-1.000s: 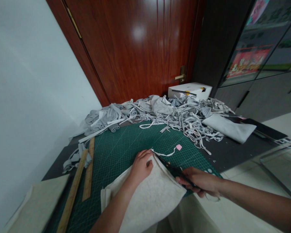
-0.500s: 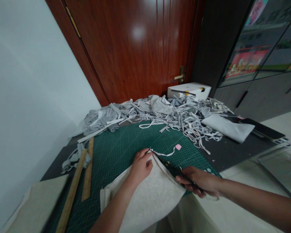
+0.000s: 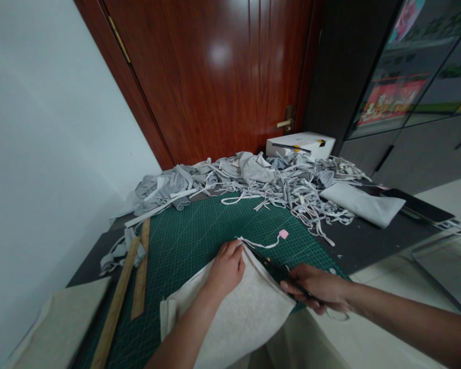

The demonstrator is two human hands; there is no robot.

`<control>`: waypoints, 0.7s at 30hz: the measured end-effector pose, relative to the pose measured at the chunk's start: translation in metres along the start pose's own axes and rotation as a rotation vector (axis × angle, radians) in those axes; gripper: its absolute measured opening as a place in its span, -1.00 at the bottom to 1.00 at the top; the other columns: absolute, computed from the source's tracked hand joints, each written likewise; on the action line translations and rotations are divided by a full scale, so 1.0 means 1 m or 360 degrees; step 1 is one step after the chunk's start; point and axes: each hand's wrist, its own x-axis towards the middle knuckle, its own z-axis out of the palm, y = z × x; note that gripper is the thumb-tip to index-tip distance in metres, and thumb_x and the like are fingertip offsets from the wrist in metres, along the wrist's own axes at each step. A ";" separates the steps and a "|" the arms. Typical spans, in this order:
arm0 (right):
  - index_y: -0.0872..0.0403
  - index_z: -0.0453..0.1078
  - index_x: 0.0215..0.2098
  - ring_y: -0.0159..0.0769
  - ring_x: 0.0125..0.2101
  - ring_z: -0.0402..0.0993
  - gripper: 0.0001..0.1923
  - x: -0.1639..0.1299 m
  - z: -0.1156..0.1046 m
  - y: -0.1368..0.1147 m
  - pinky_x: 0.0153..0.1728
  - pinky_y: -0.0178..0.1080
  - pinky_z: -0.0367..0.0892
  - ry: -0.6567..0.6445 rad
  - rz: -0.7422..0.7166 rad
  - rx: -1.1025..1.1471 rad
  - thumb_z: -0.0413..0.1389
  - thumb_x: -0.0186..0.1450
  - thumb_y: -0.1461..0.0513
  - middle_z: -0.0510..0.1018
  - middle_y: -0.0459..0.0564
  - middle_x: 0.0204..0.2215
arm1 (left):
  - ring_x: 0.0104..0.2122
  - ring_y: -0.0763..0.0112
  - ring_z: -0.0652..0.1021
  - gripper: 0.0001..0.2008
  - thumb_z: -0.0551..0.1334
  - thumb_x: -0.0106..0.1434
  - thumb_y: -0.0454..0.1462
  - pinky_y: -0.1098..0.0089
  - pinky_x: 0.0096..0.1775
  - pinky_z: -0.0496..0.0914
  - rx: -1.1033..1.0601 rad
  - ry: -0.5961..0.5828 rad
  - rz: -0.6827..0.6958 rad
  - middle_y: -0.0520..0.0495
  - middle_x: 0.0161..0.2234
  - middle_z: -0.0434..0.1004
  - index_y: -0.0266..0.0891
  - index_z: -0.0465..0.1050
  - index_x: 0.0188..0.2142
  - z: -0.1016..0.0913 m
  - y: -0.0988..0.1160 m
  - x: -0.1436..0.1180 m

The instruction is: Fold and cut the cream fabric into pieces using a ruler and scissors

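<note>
Pale felt sheet (image 3: 238, 312) is lying on the near end of the green cutting mat (image 3: 192, 230), hanging a bit over the table edge. Left hand (image 3: 227, 267) is pressed down on its far corner, fingers curled over the edge. Right hand (image 3: 318, 288) is wrapped around dark scissors (image 3: 274, 266), blades along the sheet's right edge. A thin cut strip (image 3: 259, 242) trails off toward a small pink bit (image 3: 283, 233). Big heap of grey scraps (image 3: 253, 182) at the back, two wooden rulers (image 3: 128, 287) on the left.
</note>
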 end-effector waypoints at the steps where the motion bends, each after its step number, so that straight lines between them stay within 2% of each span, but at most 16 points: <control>1: 0.04 0.12 -0.55 -0.60 -0.77 -0.05 -0.62 -0.001 0.000 0.000 -0.80 -0.46 -0.10 0.0023 0.0015 0.0005 0.14 0.18 0.00 0.14 -0.30 -0.72 | 0.03 0.16 0.42 -0.60 0.07 0.20 -0.43 0.13 0.11 0.32 -0.0003 -0.0007 0.0002 -0.24 0.05 0.40 -0.33 0.42 0.02 0.000 0.000 0.000; 4: 0.05 0.15 -0.49 -0.60 -0.74 -0.05 -0.66 -0.005 0.001 -0.002 -0.79 -0.48 -0.16 0.0073 0.0101 0.0076 0.14 0.19 0.01 0.15 -0.29 -0.66 | 0.06 0.16 0.41 -0.61 0.06 0.22 -0.42 0.17 0.11 0.34 -0.0015 -0.0026 -0.0012 -0.27 0.07 0.38 -0.37 0.40 0.03 0.001 -0.001 -0.002; 11: 0.04 0.12 -0.51 -0.59 -0.73 -0.06 -0.64 -0.003 0.004 -0.013 -0.75 -0.45 -0.23 0.0055 0.0118 -0.0007 0.13 0.17 0.00 0.12 -0.28 -0.65 | 0.04 0.19 0.42 -0.59 0.07 0.20 -0.41 0.19 0.10 0.35 -0.0026 -0.0005 -0.0042 -0.21 0.07 0.37 -0.29 0.40 0.04 0.005 -0.002 -0.002; 16: 0.03 0.08 -0.52 -0.60 -0.74 -0.07 -0.59 0.002 0.001 -0.014 -0.75 -0.46 -0.22 0.0027 0.0115 -0.0019 0.18 0.13 -0.02 0.10 -0.30 -0.68 | 0.04 0.15 0.38 -0.61 0.09 0.18 -0.43 0.12 0.11 0.31 0.0003 0.0043 -0.0007 -0.20 0.00 0.41 -0.28 0.45 -0.01 -0.002 0.001 -0.001; 21: 0.04 0.11 -0.55 -0.60 -0.75 -0.04 -0.62 0.003 -0.003 -0.013 -0.78 -0.47 -0.17 0.0063 0.0081 -0.0183 0.12 0.19 -0.01 0.11 -0.29 -0.71 | -0.01 0.12 0.40 -0.65 0.12 0.18 -0.41 0.11 0.08 0.33 0.0073 0.0060 -0.0024 -0.20 -0.03 0.41 -0.27 0.47 -0.04 -0.005 0.003 0.000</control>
